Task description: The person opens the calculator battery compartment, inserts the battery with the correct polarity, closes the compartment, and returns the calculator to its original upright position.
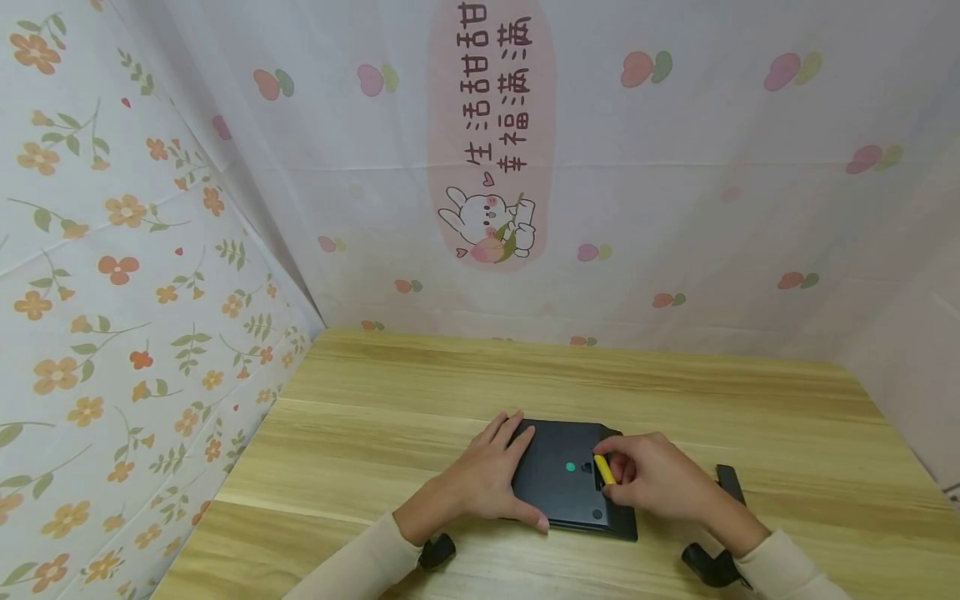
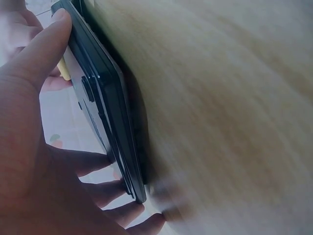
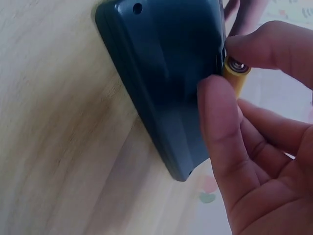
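A flat black device [image 1: 555, 475] that looks like a desk calculator lies back side up on the wooden table. My left hand [image 1: 491, 475] rests across its left end, fingers spread at the far edge and thumb on the near edge. At the device's right part, my right hand [image 1: 652, 479] pinches a yellow battery [image 1: 603, 469] by its two ends, over a dark slot. In the right wrist view one end of the battery [image 3: 236, 73] shows a metal contact. How far it sits in the slot cannot be seen.
Beside the right forearm lies a black strap-like piece [image 1: 729, 482], with a black rounded object [image 1: 708, 567] nearer me. Another dark object [image 1: 437, 551] is by the left wrist. Patterned cloth [image 1: 675, 192] hangs behind the table [image 1: 375, 400] and along its left side.
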A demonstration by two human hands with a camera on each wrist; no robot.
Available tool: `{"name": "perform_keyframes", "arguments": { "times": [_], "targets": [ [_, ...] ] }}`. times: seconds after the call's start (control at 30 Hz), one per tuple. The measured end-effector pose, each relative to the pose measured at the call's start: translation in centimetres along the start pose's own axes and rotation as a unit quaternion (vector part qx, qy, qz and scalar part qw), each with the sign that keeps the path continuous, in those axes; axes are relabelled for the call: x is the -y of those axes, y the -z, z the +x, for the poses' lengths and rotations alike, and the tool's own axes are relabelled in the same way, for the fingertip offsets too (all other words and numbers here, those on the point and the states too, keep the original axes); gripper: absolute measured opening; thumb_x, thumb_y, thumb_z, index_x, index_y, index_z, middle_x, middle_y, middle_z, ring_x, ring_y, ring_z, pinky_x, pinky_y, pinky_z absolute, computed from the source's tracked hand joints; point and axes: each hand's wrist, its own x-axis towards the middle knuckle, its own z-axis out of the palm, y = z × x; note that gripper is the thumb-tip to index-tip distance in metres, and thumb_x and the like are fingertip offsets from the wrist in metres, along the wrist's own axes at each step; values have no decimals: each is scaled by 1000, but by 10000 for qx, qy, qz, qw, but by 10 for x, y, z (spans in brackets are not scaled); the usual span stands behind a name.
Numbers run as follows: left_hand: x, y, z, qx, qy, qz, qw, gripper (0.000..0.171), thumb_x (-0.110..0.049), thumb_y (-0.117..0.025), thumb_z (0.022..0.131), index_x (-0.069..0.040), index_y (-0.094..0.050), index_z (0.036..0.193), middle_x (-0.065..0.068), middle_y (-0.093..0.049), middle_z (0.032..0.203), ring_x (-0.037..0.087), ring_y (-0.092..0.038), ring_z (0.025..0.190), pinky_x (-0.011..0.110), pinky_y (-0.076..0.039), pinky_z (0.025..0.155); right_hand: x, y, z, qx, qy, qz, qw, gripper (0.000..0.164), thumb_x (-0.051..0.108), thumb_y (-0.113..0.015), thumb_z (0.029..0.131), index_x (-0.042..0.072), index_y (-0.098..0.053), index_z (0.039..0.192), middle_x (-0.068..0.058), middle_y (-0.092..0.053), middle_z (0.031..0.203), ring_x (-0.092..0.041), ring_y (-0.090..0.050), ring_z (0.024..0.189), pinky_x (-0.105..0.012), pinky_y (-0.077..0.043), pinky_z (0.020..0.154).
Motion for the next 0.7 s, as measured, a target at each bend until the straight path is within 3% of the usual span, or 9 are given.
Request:
{"name": "perform_keyframes", "arguments": {
  "times": [0.3,0.7],
  "targets": [
    [0,0,0,22,17,19,10000,126,-80,-81,82,-12,-30,175,13,-15,183,38,-15,168,53,-22,132,11,-4,1,-306,233,-917,9950,45,14,-93,87,-6,-78,124,14,-60,80,2,-53,68,-25,-51,61],
    [0,0,0,40,16,60,10000,126,-80,-81,82,-12,-30,175,13,-14,183,38,-15,168,53,-22,132,8,-3,0,-335,388,-934,9943,45,21,-93,90,-5,-80,124,15,-60,81,2,-53,69,-25,-50,60]
  ]
}}
